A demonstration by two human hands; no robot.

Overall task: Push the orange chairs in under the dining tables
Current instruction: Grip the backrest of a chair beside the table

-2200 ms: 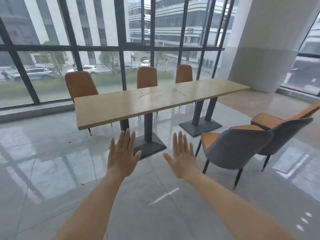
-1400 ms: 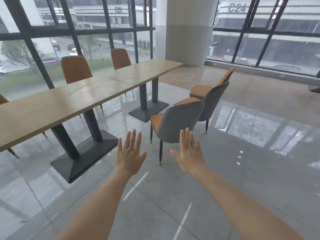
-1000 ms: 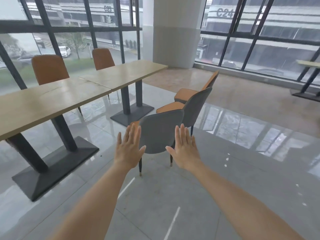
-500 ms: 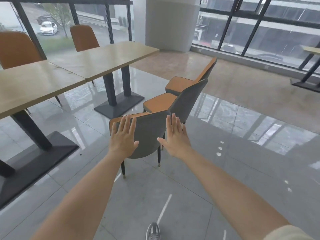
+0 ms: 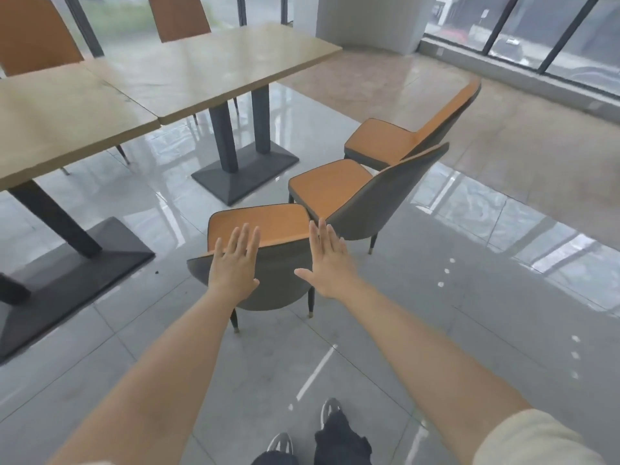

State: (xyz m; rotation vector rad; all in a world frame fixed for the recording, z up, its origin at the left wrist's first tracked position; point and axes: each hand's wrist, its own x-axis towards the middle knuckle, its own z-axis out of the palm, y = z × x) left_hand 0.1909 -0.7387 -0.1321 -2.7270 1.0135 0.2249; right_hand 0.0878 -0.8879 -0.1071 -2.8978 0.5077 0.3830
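Note:
Three orange-seated chairs with grey backs stand out on the floor, away from the tables. The nearest chair (image 5: 271,226) is right in front of me, its back toward me. My left hand (image 5: 235,263) is open over the top of that backrest, and my right hand (image 5: 327,263) is open beside its right edge; I cannot tell whether either touches it. A second chair (image 5: 339,189) and a third chair (image 5: 402,139) stand behind it to the right. Two wooden dining tables, the near table (image 5: 50,119) and the far table (image 5: 208,65), run along the left.
Two more orange chairs (image 5: 33,35) (image 5: 177,15) sit on the tables' far side by the windows. Black pedestal bases (image 5: 245,172) (image 5: 67,263) stand under the tables. A white pillar (image 5: 369,18) rises at the back. My shoes (image 5: 330,411) show at the bottom.
I have walked up to the nearest chair and now look down on it. Both open hands have come to its backrest.

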